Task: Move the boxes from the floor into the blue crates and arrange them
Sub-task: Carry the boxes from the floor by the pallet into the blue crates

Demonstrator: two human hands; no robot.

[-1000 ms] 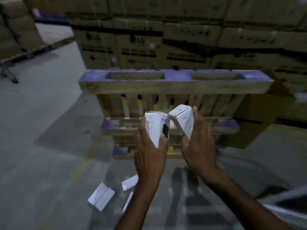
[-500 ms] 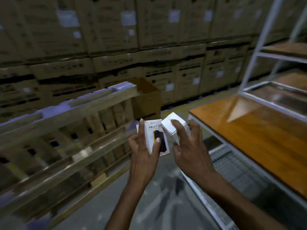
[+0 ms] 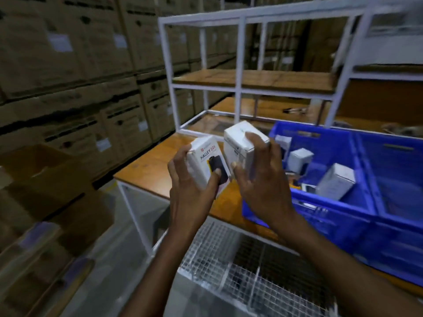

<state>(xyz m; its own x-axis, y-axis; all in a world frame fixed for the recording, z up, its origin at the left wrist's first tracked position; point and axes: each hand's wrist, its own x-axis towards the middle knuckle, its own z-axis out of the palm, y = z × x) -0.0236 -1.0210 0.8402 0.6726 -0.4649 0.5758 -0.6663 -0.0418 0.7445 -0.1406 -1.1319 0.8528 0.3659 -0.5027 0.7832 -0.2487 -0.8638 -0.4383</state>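
Note:
My left hand [image 3: 192, 191] grips a small white box [image 3: 206, 161] printed "HALLEY" with a dark picture on its face. My right hand [image 3: 263, 186] grips a second white box [image 3: 240, 145], fingers curled over its top. Both boxes are held side by side above the wooden table's left part, just left of a blue crate [image 3: 304, 202]. Several small white boxes [image 3: 336, 184] lie loose and tilted inside that crate. A second blue crate [image 3: 400, 216] stands right of it; its inside looks bare in the part I see.
The crates sit on an orange wooden table [image 3: 148, 172] with a white metal frame. A white shelf rack [image 3: 240, 88] stands on the table behind. A wire mesh shelf [image 3: 240, 271] lies below. Stacked brown cartons [image 3: 68, 76] fill the left wall; an open carton [image 3: 45, 179] sits at left.
The view has swung right from the wooden pallets to the table and blue crates. Both hands have kept their boxes and carried them over the table.

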